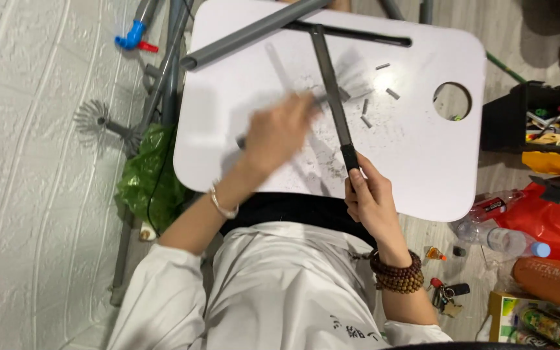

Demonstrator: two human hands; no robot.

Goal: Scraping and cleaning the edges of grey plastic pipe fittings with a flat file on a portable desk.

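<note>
Grey pipe offcuts (378, 92), four, lie beside two hands (371, 198).

Garment: white top with loose white sleeves (163, 291) ending above the forearms.
Marking: small dark printed characters low on the front of the white cloth; not copied here.
Waist: a black band (293, 210) across the body above the white cloth.
Left wrist: thin silver-coloured bangle (220, 205).
Right wrist: doubled string of brown wooden beads (396, 272).
Hands: left hand (277, 133) and right hand (371, 198) bare, no gloves.
</note>
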